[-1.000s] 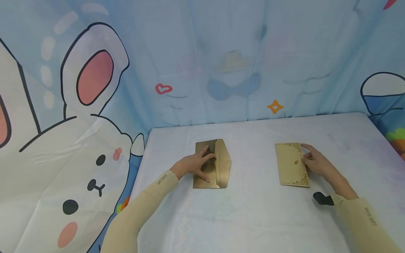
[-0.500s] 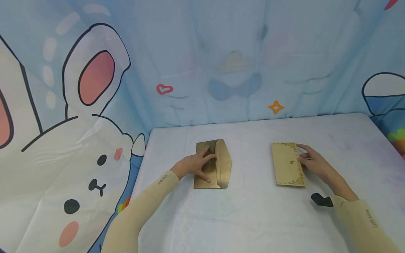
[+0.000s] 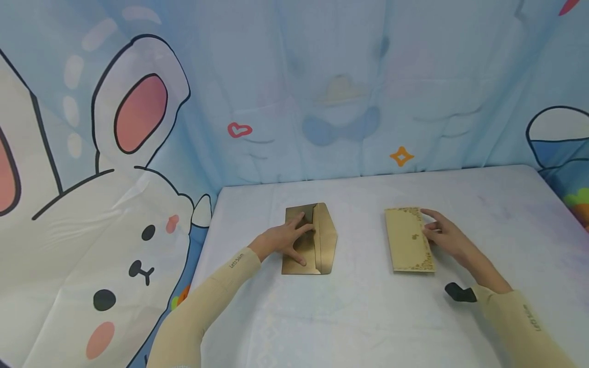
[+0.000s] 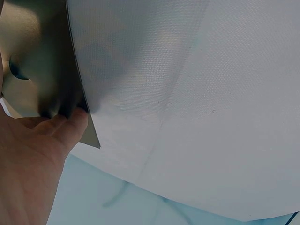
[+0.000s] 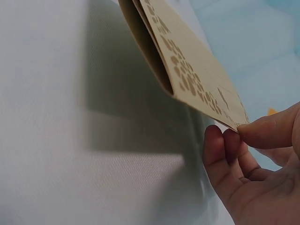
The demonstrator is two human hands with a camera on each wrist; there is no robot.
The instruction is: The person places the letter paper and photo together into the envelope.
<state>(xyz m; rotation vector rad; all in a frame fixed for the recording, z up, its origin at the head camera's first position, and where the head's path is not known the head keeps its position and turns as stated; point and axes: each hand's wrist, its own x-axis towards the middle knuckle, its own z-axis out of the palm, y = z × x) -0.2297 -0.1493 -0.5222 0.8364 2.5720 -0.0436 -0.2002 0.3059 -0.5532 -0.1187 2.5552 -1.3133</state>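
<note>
A gold envelope (image 3: 325,240) lies on the white table, its pointed flap unfolded to the right. My left hand (image 3: 286,239) rests on it with fingers spread; in the left wrist view the fingertips (image 4: 77,119) press its shiny surface near a corner. To the right, my right hand (image 3: 448,236) pinches the right edge of a cream folded card (image 3: 407,240) with brown floral corners. The right wrist view shows the thumb (image 5: 267,133) over the edge of the card (image 5: 206,65), which is raised above the cloth and casts a shadow. Its folded layers gape slightly.
White cloth covers the table (image 3: 322,317). Behind it hangs a blue curtain (image 3: 285,66) with cartoon prints, and a large printed rabbit (image 3: 119,255) fills the left side. A black piece (image 3: 460,293) sticks out at the right sleeve cuff.
My right hand has carried the cream card to the left, toward the envelope. The left hand and the envelope have stayed in place.
</note>
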